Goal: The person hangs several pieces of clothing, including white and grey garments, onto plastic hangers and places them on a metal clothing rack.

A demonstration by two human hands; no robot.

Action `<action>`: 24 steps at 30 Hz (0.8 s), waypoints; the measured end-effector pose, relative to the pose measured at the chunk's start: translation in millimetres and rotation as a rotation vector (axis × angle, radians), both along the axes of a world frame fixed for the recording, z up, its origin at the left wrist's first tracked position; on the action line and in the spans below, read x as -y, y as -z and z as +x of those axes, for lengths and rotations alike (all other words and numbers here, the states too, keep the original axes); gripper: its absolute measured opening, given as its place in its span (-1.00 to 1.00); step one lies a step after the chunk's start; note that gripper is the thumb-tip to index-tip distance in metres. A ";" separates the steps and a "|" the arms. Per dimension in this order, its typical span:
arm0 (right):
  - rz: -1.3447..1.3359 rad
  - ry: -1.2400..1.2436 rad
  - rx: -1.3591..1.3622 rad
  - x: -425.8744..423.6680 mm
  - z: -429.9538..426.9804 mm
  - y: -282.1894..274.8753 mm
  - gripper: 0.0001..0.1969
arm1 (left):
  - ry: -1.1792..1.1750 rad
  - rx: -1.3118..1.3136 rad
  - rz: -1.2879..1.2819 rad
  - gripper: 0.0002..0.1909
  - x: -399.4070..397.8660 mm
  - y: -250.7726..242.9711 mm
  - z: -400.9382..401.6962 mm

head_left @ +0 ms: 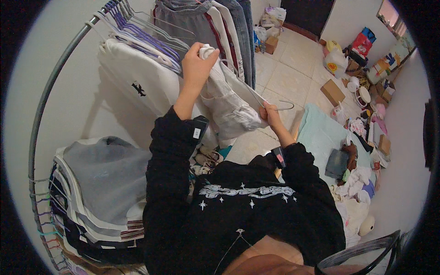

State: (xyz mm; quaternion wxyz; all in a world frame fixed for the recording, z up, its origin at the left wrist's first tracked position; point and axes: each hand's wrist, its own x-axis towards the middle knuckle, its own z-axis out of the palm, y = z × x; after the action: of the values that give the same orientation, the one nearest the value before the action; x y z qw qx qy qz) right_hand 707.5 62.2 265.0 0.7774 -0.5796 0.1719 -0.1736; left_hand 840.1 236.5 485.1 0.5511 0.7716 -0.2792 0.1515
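Note:
A white garment is stretched between my two hands in front of the clothes rack. At its far end, my left hand grips a bunched white part of it between thumb and fingers. My right hand is closed around the garment's near end and a grey hanger, whose hook points out to the right past my fingers. The hanger runs along the garment's right side; whether it sits inside the cloth I cannot tell. Just left of my left hand hang a white top with a black mark and several purple hangers.
A curved metal rack rail carries grey and white tops at lower left and trousers at the back. Shoes lie below. On the right are a low pale green surface, a cardboard box and heaped clothes.

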 end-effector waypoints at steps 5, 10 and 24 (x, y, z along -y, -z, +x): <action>-0.247 -0.275 -0.089 24.1 -24.5 -10.5 -0.54 | 0.016 -0.065 0.151 -0.58 -20.3 23.3 18.5; -0.577 -0.090 -0.115 56.5 -48.1 -36.1 -0.60 | 0.120 -0.212 0.290 -0.44 -18.5 51.8 20.1; -1.321 -0.152 -0.554 82.6 -47.1 -80.1 -0.64 | 0.246 -0.365 0.300 -0.48 4.2 75.7 10.9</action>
State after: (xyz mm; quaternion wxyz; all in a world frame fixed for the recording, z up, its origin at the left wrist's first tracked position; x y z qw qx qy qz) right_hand 660.4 -20.5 345.1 0.2022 -0.9619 0.1809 -0.0335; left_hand 851.0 232.3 409.4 0.4859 0.8196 -0.2863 -0.1014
